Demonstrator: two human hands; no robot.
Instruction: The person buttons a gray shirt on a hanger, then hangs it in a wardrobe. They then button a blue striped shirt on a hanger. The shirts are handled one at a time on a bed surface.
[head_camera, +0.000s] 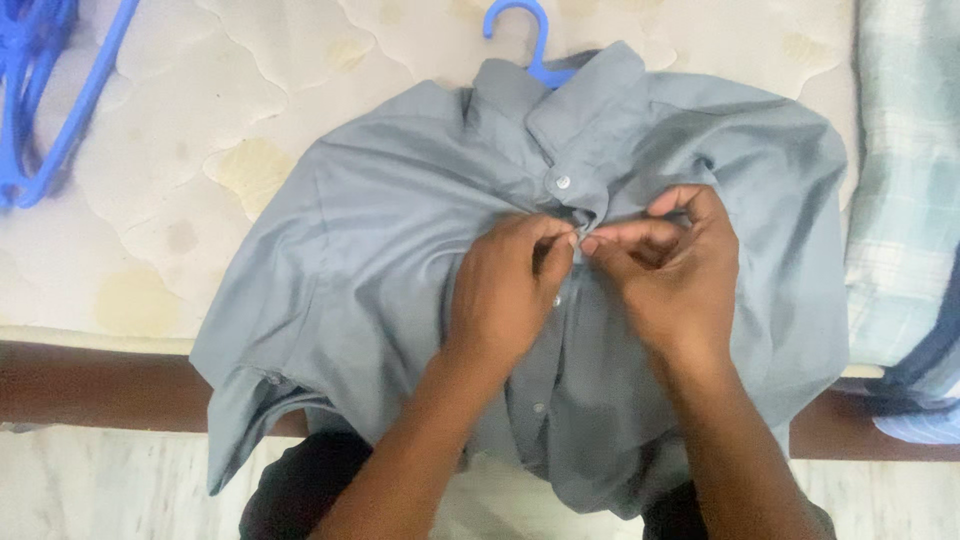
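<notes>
One grey shirt (380, 260) on blue hanger (530, 40), two hands, left hand (510, 290), right hand (670, 270), pinching its placket

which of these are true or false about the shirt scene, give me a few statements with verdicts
1. Both hands pinch the front placket of the grey shirt just below the collar. True: the left hand and right hand meet fingertip to fingertip there.
2. The shirt is on a red hanger. False: the hanger hook above the collar is blue.
3. The shirt lies on a quilted cream mattress. True.
4. The collar button is hidden by a hand. False: it shows clear above the hands.
5. A checked cloth lies at the right edge. True.
</notes>
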